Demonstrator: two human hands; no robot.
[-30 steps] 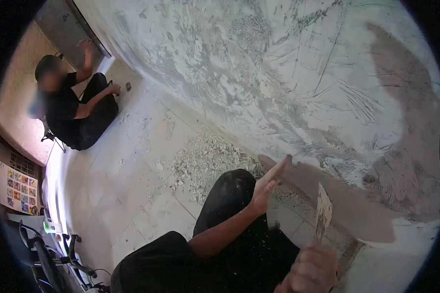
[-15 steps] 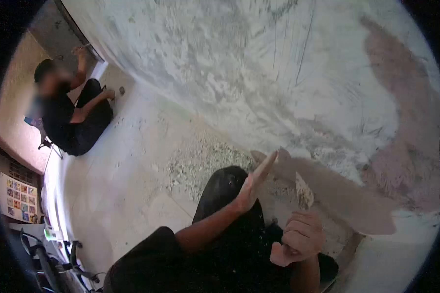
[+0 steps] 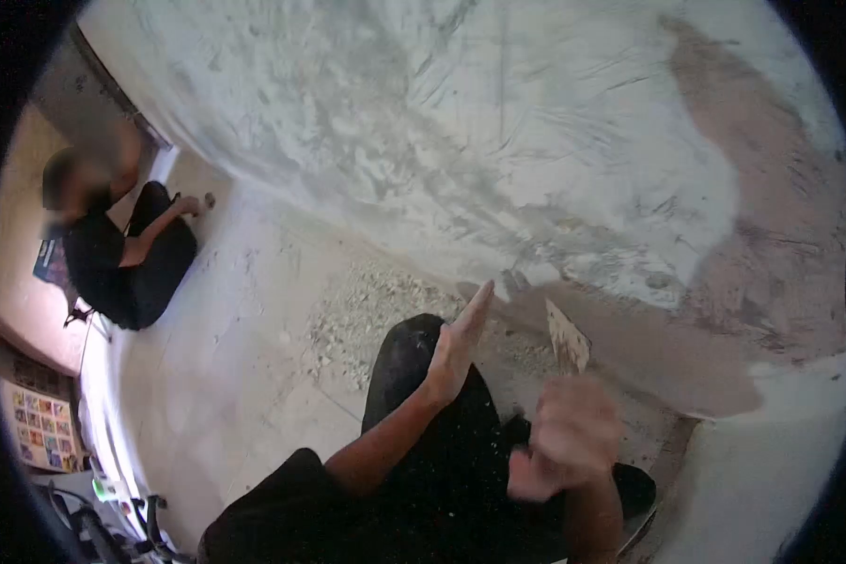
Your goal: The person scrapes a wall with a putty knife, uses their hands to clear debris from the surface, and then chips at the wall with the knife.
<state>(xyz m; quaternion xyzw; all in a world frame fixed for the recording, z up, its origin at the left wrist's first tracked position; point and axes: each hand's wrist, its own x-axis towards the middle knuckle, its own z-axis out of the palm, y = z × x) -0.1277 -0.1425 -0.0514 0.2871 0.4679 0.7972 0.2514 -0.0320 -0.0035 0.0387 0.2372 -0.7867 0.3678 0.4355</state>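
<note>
My right hand (image 3: 566, 437), slightly blurred, is closed round the handle of a scraper at the lower right. The scraper's flat, dusty blade (image 3: 569, 336) sticks up from the fist, near the foot of the wall. My left hand (image 3: 459, 346) is held up above my knee with its fingers stretched out and nothing in it. Behind both hands stands the wall (image 3: 461, 122), with patchy white and grey paint and a bare brownish area (image 3: 771, 235) at the right.
Pale crumbs of debris (image 3: 362, 315) lie on the floor (image 3: 226, 376) along the wall's foot. A co-worker in black (image 3: 136, 254) sits by the wall at the far left. A bicycle (image 3: 113, 526) and a sheet of small pictures (image 3: 44, 428) are at the lower left.
The view has shifted, so the wall's foot and the co-worker appear further left. My right hand, still on the scraper, is more blurred. My left hand remains stretched out.
</note>
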